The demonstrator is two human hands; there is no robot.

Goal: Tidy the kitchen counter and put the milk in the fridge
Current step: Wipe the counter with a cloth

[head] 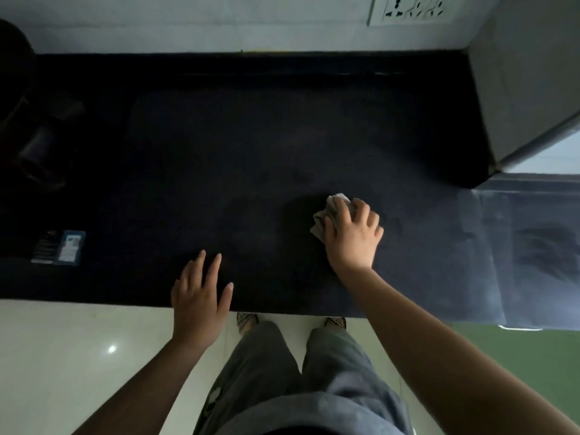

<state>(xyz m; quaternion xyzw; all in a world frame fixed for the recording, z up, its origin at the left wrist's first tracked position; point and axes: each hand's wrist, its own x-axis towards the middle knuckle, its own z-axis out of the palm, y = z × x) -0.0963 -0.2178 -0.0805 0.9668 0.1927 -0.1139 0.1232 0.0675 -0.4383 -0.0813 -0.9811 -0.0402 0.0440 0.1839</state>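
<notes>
A dark stone kitchen counter (251, 146) fills the middle of the view. My right hand (353, 235) presses down on a crumpled grey cloth (323, 219) on the counter, right of centre. The cloth sticks out past my fingers on the far and left sides. My left hand (199, 301) rests flat at the counter's front edge, fingers spread, holding nothing. A small blue and white carton (67, 248) lies on the counter at the front left. I cannot tell whether it is the milk.
Dark appliances (34, 146) stand at the far left of the counter. A grey box-like unit (527, 83) occupies the back right corner. A wall socket plate (411, 9) sits above it. My legs and sandals are below the counter edge, on a pale tiled floor (78, 356).
</notes>
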